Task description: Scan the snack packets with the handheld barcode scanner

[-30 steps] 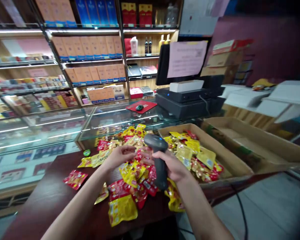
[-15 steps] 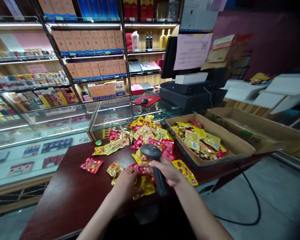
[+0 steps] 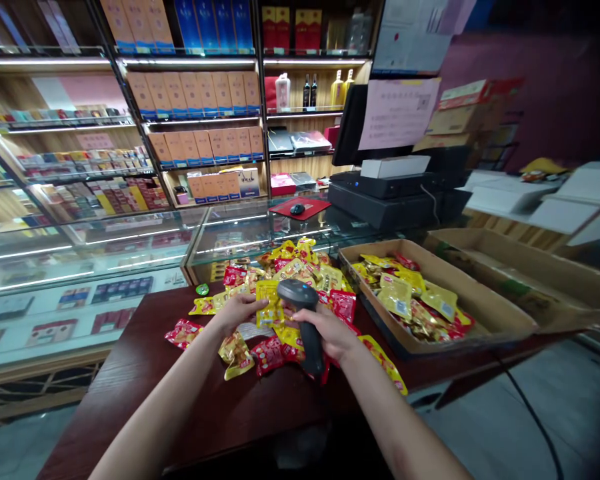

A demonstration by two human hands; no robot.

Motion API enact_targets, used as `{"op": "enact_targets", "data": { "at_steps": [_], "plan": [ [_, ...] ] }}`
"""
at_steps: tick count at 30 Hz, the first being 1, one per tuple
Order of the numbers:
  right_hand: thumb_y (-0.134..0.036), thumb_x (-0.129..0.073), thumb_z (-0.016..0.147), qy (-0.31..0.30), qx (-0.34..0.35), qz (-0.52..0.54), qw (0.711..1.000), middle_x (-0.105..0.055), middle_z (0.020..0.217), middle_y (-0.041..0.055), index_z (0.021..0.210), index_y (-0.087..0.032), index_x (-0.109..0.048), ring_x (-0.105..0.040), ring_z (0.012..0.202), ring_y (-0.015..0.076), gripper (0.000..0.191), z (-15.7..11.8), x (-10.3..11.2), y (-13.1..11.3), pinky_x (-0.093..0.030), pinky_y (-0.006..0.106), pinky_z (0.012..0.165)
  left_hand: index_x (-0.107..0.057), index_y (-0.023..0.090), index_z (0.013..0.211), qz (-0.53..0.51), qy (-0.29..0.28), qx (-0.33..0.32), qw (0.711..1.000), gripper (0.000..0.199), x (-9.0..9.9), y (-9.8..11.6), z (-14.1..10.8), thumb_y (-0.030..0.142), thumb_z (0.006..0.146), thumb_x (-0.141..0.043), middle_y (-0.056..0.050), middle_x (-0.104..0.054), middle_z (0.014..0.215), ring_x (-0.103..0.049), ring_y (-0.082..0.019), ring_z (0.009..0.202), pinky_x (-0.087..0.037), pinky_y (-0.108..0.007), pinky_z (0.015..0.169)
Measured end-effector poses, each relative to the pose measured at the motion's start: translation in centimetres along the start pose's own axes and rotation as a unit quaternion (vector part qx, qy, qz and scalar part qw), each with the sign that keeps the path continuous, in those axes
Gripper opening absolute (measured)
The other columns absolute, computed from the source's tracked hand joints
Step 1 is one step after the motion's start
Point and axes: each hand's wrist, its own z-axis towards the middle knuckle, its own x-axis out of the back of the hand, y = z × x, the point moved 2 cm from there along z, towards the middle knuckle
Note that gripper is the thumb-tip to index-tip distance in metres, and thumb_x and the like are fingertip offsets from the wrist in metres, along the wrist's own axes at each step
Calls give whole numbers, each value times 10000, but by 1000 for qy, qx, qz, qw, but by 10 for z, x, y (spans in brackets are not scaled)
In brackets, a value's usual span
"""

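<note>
My left hand pinches a yellow snack packet by its left side, holding it upright above the pile. Wrapped round the handle of a dark grey barcode scanner is my right hand; the scanner's head is close to the packet's right edge. Red, yellow and gold snack packets lie heaped behind and under both hands. A gold packet and a red packet rest on the dark wooden table nearer me. Part of my right fingers is hidden behind the scanner.
To the right, an open cardboard box holds more packets, with a second cardboard box beside it. A glass display counter adjoins the table. Behind stand a monitor and a mouse on a red mat. A black cable hangs at right.
My left hand has lifted a yellow packet from the near side of the pile, moving up and left to the scanner's head. My right hand still grips the scanner. The view has shifted slightly.
</note>
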Motion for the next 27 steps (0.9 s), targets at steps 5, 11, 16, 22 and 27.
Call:
{"op": "enact_targets", "data": {
  "at_steps": [5, 11, 16, 22, 27],
  "plan": [
    [-171, -674, 562, 22, -14, -30, 999, -631, 601, -15, 831, -150, -694, -548, 543, 106, 270, 39, -5, -9, -430, 212, 542, -688, 119, 799, -134, -35, 35, 990, 196, 1, 3, 34, 214, 659, -787, -104, -701, 818, -674, -183, 731, -552, -272, 685],
    [-177, -652, 586, 71, 24, -133, 988, -587, 550, -43, 701, -150, -658, -514, 539, 102, 119, 39, -15, -14, -382, 212, 527, -686, 111, 843, -124, -34, 57, 990, 232, 10, 10, 56, 182, 650, -793, -113, -712, 829, -682, -183, 677, -568, -260, 594],
    [-198, -668, 626, 76, 59, -120, 988, -671, 798, 8, 846, -163, -648, -624, 742, 155, 223, 8, -29, 0, -477, 246, 633, -685, 121, 815, -116, -12, 68, 991, 212, 12, 17, 74, 167, 641, -797, -83, -708, 797, -661, -149, 617, -560, -241, 551],
    [-344, -646, 701, 40, -4, -72, 997, -617, 565, -12, 818, -173, -555, -597, 490, 152, 226, -13, -42, 26, -500, 281, 488, -692, 121, 829, -98, 7, 50, 994, 253, 16, 27, 91, 173, 614, -815, -73, -703, 831, -641, -128, 603, -528, -207, 507],
    [-373, -618, 736, 39, 29, -133, 990, -536, 462, -38, 671, -185, -523, -470, 381, 103, 220, -5, -38, 38, -413, 236, 413, -695, 141, 840, -93, 11, 53, 994, 291, 21, 31, 96, 202, 590, -833, -64, -704, 830, -635, -122, 627, -517, -214, 552]
  ]
}}
